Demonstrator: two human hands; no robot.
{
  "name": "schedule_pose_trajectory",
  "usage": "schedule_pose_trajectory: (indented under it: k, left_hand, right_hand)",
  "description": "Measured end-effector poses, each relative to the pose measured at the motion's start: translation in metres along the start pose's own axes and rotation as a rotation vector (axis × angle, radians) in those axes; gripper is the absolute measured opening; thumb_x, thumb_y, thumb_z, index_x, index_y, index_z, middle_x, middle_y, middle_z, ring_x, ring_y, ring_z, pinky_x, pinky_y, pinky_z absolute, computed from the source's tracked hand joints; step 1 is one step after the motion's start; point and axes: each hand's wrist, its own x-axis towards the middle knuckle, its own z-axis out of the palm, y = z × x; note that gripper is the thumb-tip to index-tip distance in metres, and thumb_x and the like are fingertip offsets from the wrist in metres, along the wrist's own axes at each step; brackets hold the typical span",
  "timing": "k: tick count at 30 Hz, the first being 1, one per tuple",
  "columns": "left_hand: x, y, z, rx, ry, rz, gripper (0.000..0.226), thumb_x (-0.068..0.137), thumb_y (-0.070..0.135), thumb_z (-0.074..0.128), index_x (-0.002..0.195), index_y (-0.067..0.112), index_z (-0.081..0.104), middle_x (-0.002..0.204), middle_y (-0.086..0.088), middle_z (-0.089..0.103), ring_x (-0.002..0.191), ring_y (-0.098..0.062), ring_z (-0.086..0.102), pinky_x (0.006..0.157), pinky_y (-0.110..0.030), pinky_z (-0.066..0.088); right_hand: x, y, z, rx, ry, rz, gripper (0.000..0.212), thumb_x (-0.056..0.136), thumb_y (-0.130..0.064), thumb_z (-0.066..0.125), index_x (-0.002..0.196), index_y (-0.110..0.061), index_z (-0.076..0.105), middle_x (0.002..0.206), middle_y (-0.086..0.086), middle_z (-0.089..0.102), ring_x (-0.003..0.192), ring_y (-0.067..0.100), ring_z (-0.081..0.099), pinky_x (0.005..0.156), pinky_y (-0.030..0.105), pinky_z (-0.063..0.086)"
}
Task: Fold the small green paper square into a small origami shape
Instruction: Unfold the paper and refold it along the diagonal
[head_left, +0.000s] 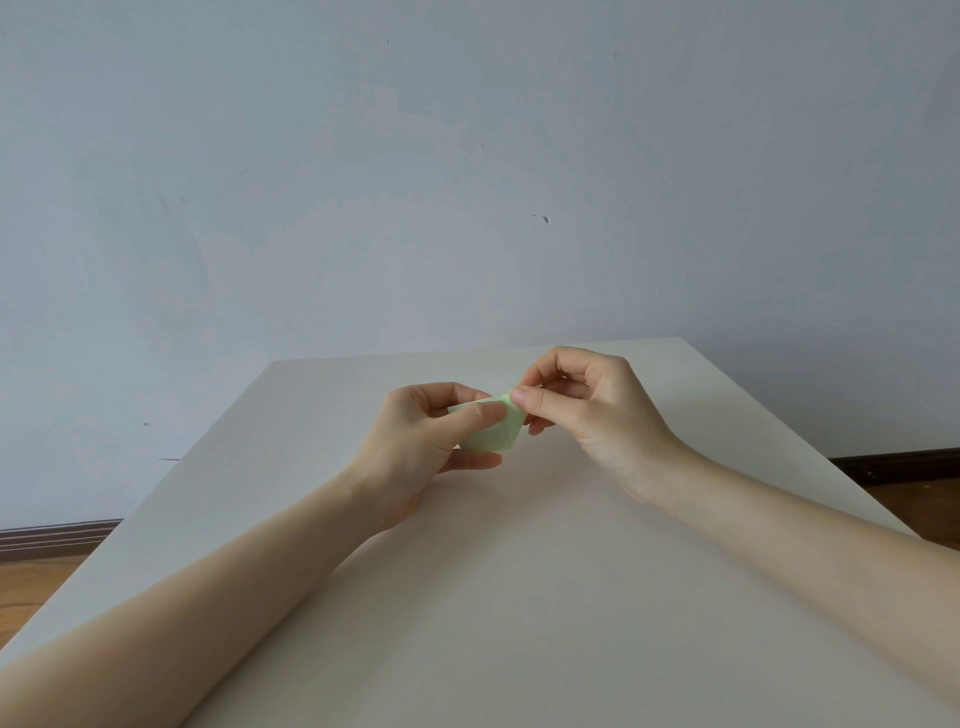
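Observation:
A small pale green paper (493, 431), folded into a compact shape with visible creases, is held just above the white table (519, 597) near its far middle. My left hand (426, 441) grips its left side, thumb on top and fingers curled underneath. My right hand (582, 400) pinches the paper's upper right corner between thumb and forefinger, its other fingers curled. Much of the paper is hidden behind my left thumb and fingers.
The table's far edge (478, 349) lies close behind my hands, against a plain grey-blue wall (467, 182). Wooden floor (31, 587) and a dark skirting board (57, 538) show beyond the table's left and right edges.

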Motion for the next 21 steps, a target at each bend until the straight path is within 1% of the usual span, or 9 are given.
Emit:
schedule_pose_trajectory:
  k: [4,10,16,21]
  left_hand:
    - [0.0003,0.0,-0.0005,-0.027,-0.03,-0.011,0.012,0.081,0.011,0.067,0.071,0.005,0.066,0.07,-0.001,0.067,0.064,-0.008,0.065,0.057,-0.022,0.053]
    - [0.002,-0.0012,-0.0022,-0.062,-0.064,-0.024,0.01,0.08,0.011,0.067,0.072,0.005,0.066,0.081,-0.007,0.071,0.074,-0.013,0.068,0.063,-0.024,0.055]
    - [0.0022,-0.0006,-0.0025,-0.076,-0.065,-0.036,0.009,0.079,0.011,0.067,0.077,0.003,0.065,0.084,-0.01,0.07,0.075,-0.012,0.068,0.063,-0.023,0.054]
    - [0.002,0.0002,-0.0023,-0.08,-0.056,-0.046,0.009,0.079,0.011,0.068,0.075,0.003,0.064,0.082,-0.008,0.07,0.074,-0.012,0.068,0.062,-0.023,0.055]
  right_hand:
    - [0.0007,-0.0003,-0.0001,0.002,0.008,0.002,0.009,0.082,-0.002,0.064,0.074,-0.004,0.062,0.068,0.006,0.064,0.06,0.013,0.061,0.06,0.021,0.05]
    - [0.0012,0.0009,-0.0002,-0.002,0.013,-0.002,0.007,0.084,-0.001,0.063,0.077,0.0,0.061,0.07,0.007,0.065,0.061,0.013,0.061,0.059,0.021,0.05]
    - [0.001,0.0014,-0.0002,-0.012,0.016,-0.008,0.009,0.084,-0.002,0.063,0.076,-0.003,0.061,0.069,0.007,0.064,0.061,0.013,0.061,0.059,0.021,0.049]
    - [0.0009,0.0022,0.0,-0.024,0.017,-0.02,0.008,0.085,-0.002,0.062,0.077,-0.003,0.061,0.069,0.006,0.064,0.061,0.012,0.061,0.059,0.021,0.05]
